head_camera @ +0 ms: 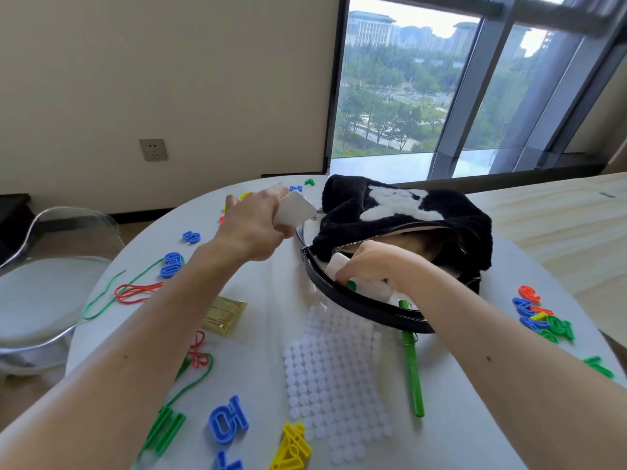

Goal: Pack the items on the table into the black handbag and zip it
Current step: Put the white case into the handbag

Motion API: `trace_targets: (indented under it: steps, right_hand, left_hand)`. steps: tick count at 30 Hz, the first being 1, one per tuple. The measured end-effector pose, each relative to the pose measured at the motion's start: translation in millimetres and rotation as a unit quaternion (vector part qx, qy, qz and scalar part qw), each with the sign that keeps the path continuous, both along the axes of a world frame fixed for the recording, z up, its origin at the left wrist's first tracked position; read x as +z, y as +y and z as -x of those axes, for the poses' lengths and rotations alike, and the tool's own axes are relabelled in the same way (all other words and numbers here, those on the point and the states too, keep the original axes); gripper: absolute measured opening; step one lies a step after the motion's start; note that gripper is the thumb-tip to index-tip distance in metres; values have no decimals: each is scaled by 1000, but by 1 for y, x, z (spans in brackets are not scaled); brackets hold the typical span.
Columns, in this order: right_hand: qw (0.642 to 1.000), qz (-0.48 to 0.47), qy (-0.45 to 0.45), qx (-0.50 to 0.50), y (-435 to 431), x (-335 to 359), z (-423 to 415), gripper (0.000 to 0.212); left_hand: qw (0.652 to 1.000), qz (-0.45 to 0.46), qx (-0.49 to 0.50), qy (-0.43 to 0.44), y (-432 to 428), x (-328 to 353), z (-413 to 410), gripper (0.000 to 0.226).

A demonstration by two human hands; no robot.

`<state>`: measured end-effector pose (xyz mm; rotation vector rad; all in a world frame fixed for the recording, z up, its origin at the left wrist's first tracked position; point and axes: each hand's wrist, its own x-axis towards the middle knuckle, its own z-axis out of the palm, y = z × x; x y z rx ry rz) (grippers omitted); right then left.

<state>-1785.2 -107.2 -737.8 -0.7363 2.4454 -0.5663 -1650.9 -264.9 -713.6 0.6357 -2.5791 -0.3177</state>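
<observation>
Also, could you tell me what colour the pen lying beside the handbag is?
Green; the pen shows clearly in the head view.

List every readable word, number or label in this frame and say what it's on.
"50": shape of the blue plastic piece near the table's front edge.
"5": shape of the small blue piece farther back, digit seen sideways.
Gold packet: printed lines, too blurred to read.
Other plastic pieces: shapes unclear.
Black handbag: white patch, no text.

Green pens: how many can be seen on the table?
1. The green pen lies on the white table beside the sheet of white dots, its upper end under the handbag strap. Others may be hidden inside the black handbag.
</observation>
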Motion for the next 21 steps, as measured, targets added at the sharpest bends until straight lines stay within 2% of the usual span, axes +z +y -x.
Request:
trace_targets:
  steps: [3,7,10,13,16,18,21]
  right_hand:
    - [993,99,-57,-28,16,4,10,23]
    - [962,261,-69,-41,45,17,21,22]
    - [895,434,-64,-77,64,34,23,25]
    - [813,560,-140,-73,75,48,16,31]
    - [783,604,-137,-54,75,55,2,39]
    - [786,608,-96,-65,70,56,-6,38]
    - [799,598,-25,-63,62,50,-10,34]
  left_hand:
    - [989,-91,-49,107,6,3,2,22]
    - [918,-302,-91,239,14,12,4,23]
    - [857,-410,-85,299,22,17,6,12]
    - [789,-510,-97,327,36,23,11,15]
    - [734,-582,-111,332,58,26,20,25]
    - [709,-622,-118,312,74,28,27,35]
    - [684,-659,-135,281,92,29,35,36]
